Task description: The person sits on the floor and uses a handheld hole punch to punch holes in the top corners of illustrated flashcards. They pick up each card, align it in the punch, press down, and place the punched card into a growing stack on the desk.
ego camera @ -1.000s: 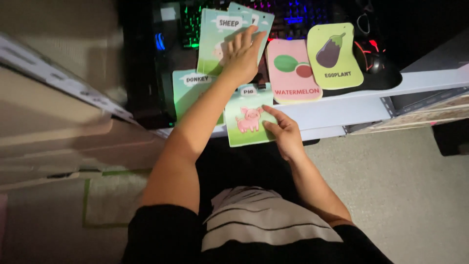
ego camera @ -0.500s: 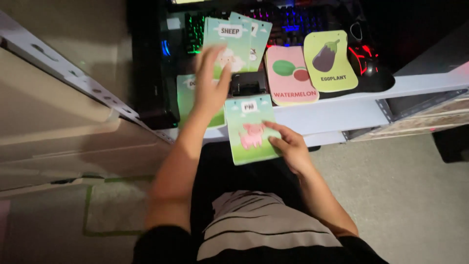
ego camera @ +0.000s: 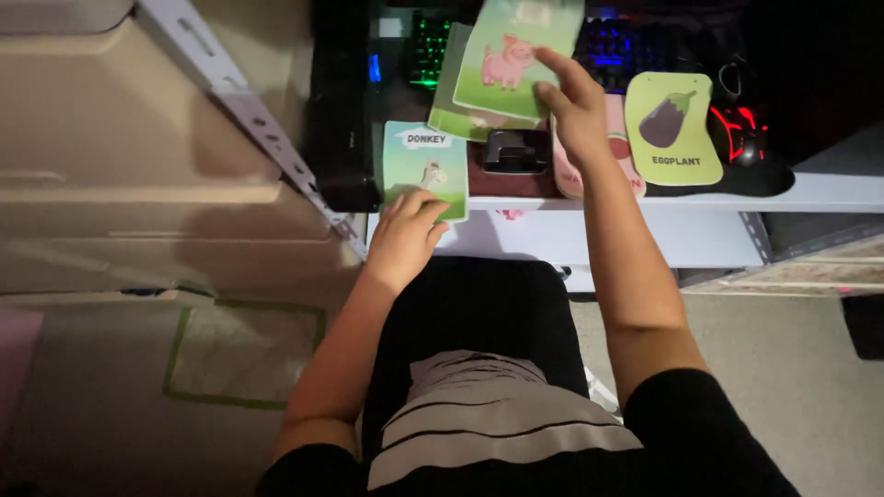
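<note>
Right hand: grip closed on green pig picture card, held above the desk.
Left hand: fingers flat on green donkey picture card (no grip).
Laid: yellow-green eggplant picture card.
Left: pig card not yet laid.

the scene was dim, the desk's far edge sinking into black. coloured glow came from the backlit green-and-blue keyboard and the red-lit computer mouse. the pale cabinet panel at left looked soft, slightly blurred, with warped edges.

The pig card and donkey card are looking like smooth, slightly glossy paper card.
</note>
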